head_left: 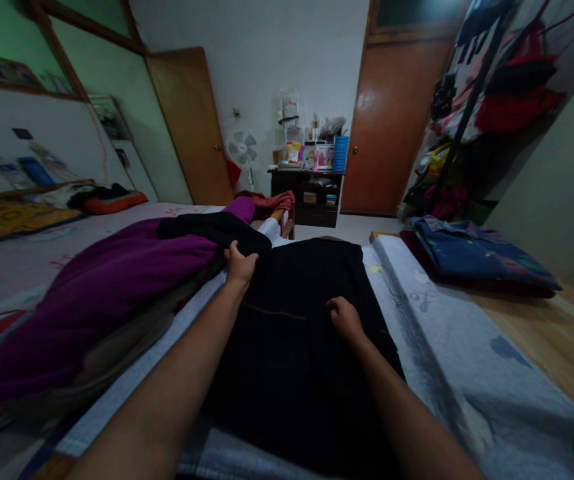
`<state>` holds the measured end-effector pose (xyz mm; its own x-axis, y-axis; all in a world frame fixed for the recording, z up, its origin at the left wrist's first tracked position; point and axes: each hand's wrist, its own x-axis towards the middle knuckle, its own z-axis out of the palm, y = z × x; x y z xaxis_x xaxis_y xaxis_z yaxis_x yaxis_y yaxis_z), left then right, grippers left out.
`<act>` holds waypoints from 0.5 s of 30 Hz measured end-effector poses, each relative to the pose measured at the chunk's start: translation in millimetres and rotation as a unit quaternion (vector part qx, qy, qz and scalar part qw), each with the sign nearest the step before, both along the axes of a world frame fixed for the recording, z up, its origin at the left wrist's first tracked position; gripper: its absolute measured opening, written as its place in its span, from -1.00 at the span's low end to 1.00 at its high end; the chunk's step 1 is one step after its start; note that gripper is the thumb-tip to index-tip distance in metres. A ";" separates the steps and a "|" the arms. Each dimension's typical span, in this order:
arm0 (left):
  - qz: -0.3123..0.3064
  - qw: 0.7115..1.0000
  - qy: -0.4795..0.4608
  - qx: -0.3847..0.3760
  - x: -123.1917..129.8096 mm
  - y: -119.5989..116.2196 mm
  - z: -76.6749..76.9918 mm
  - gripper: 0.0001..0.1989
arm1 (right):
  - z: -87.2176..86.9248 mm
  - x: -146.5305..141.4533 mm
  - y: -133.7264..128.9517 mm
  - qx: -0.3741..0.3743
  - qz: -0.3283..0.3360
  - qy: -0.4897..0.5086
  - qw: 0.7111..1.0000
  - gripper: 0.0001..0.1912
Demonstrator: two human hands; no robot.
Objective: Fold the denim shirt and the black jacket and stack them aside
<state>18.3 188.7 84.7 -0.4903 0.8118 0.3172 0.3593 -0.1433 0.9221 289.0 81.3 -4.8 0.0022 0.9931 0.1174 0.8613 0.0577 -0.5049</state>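
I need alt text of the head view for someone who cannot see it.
The left hand holds the far left part of a black garment spread flat; the right hand is over its right side. Purple clothing lies left, folded blue clothing right.

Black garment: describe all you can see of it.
The black garment looks like dark, matte cloth with a thin tan line partway across. It lies spread, mostly flat, on pale cloth. The left hand grips black fabric seemingly joined at its far left; the curled right hand is over its right side, contact unclear.
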 end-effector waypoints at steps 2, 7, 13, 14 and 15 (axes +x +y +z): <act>0.005 1.000 -0.014 0.008 -2.9 8.5 -0.8 -0.27 | -6.7 -1.1 -3.9 0.028 -0.008 -0.011 1.000 -0.67; -0.034 0.995 -0.081 0.057 -4.2 19.6 -3.9 -0.36 | -10.6 -1.7 -5.4 0.048 -0.008 -0.028 0.998 -0.69; -0.076 0.985 -0.133 0.076 5.8 7.7 -8.1 -0.46 | -10.2 -2.1 -3.8 0.053 -0.013 -0.013 0.998 -0.71; -0.079 0.985 -0.130 0.080 7.3 4.9 -9.0 -0.47 | -10.2 -2.3 -3.8 0.053 -0.015 -0.010 0.998 -0.71; -0.083 0.985 -0.122 0.085 9.0 2.0 -9.8 -0.49 | -10.1 -2.4 -3.9 0.052 -0.016 -0.010 0.998 -0.71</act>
<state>27.3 190.7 74.9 -0.4338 0.8323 0.3452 0.0882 -0.3420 0.9355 286.6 77.4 -14.9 0.0299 0.9750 0.2204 0.8731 0.0818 -0.4806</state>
